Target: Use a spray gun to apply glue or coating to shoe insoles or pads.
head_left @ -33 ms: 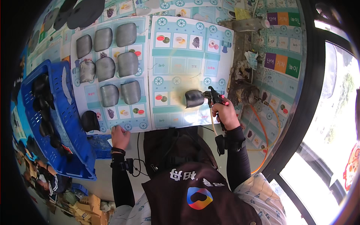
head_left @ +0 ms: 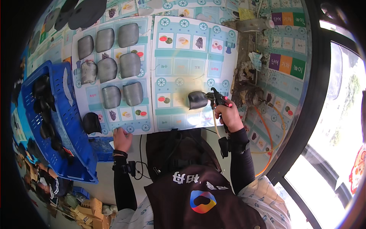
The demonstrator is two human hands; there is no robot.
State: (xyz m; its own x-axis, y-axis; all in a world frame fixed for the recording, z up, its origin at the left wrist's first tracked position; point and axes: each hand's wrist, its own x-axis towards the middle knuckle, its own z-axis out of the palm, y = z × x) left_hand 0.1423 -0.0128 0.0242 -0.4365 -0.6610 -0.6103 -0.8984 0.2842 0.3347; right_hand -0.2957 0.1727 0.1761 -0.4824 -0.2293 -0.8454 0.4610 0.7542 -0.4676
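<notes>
My right hand [head_left: 228, 115] is wrapped round a black spray gun [head_left: 219, 98] with red knobs and a pale hose running down from it. Its nozzle points left, right beside a curved black piece [head_left: 197, 100] lying on the printed sheet [head_left: 179, 72]. At the near edge of the sheet rests my left hand [head_left: 122, 140], fingers curled in with nothing visible in them. Close to it, on the left corner, lies a shiny black curved piece [head_left: 92, 123]. Several matt grey curved pieces [head_left: 130, 65] sit in rows on the left half.
A blue crate [head_left: 82, 152] holding several black pieces stands tilted at the left. To the right, orange [head_left: 267, 126] and yellowish hoses hang beside a grimy metal fitting [head_left: 253, 95]. Large dark flat pieces [head_left: 87, 14] lie at the far left. A bright window fills the right side.
</notes>
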